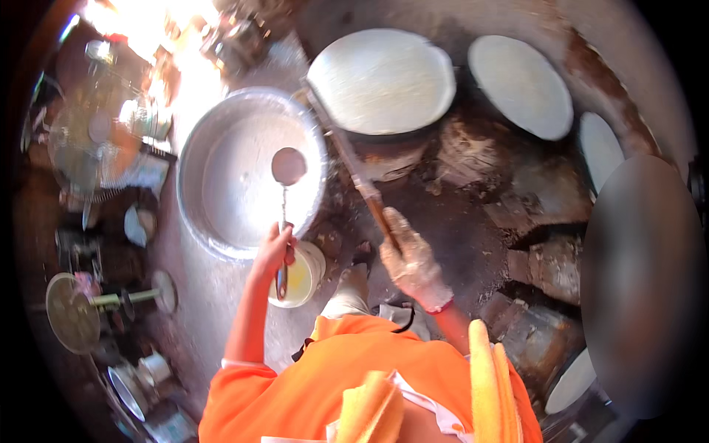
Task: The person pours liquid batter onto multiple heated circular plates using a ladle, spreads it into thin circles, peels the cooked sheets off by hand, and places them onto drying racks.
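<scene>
My left hand [275, 249] is closed round the handle of a ladle [289, 167], whose round bowl hangs over a wide metal basin [190, 159]. The basin's bright inside hides what it holds, if anything. In my right hand [410, 260], which is pale with a glove or a coating, is the lower end of a long wooden stick [351, 162]. The stick slants up and left, its far end between the basin and a large round pan [380, 81] with a pale, flat top. Below my left hand stands a white bucket [299, 280] with something yellowish inside.
More round pale-topped pans [521, 87] curve along the right over dark stove openings with wood [557, 269]. To the left are a standing fan [100, 129], a round-based stand [164, 292] and metal pots [127, 393]. A blurred grey oval hides part of the right.
</scene>
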Motion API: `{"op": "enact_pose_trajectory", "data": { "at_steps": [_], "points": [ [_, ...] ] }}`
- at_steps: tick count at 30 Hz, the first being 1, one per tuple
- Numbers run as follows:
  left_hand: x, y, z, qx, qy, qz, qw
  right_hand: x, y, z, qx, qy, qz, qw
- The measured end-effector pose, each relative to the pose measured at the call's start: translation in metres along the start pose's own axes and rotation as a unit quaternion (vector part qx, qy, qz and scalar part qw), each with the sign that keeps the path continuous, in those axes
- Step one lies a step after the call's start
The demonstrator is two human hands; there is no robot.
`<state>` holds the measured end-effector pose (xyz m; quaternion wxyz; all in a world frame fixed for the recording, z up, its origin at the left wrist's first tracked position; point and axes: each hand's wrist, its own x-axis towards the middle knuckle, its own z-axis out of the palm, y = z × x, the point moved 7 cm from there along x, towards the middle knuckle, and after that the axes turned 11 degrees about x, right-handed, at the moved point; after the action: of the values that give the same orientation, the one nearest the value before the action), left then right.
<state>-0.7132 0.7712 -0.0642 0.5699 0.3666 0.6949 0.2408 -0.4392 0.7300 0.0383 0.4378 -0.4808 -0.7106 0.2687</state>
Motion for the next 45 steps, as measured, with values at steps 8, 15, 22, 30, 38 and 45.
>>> {"op": "enact_pose_trajectory", "data": {
  "at_steps": [8, 15, 22, 30, 38, 45],
  "points": [
    [0.111, -0.083, 0.003, -0.204, -0.123, -0.139, 0.961, 0.038, 0.074, 0.084, -0.008, -0.208, 0.223, 0.952],
    [0.051, -0.073, 0.005, -0.568, -0.304, -0.131, 0.754, 0.066, 0.076, 0.144, -0.210, -0.354, 0.188, 0.891],
    [-0.039, 0.030, -0.056, -0.603, -0.239, -0.013, 0.761, 0.110, -0.037, 0.068, -0.200, -0.309, 0.092, 0.925],
    [-0.112, 0.187, -0.132, -0.468, -0.323, 0.149, 0.809, 0.168, -0.128, 0.038, -0.280, -0.044, -0.196, 0.939],
    [-0.122, 0.277, -0.183, -0.134, -0.077, 0.331, 0.931, 0.236, -0.160, 0.021, 0.037, -0.027, -0.163, 0.986],
    [-0.017, 0.128, -0.118, -0.434, -0.054, -0.005, 0.899, 0.198, -0.007, 0.019, 0.148, -0.034, 0.020, 0.988]
  ]
}}
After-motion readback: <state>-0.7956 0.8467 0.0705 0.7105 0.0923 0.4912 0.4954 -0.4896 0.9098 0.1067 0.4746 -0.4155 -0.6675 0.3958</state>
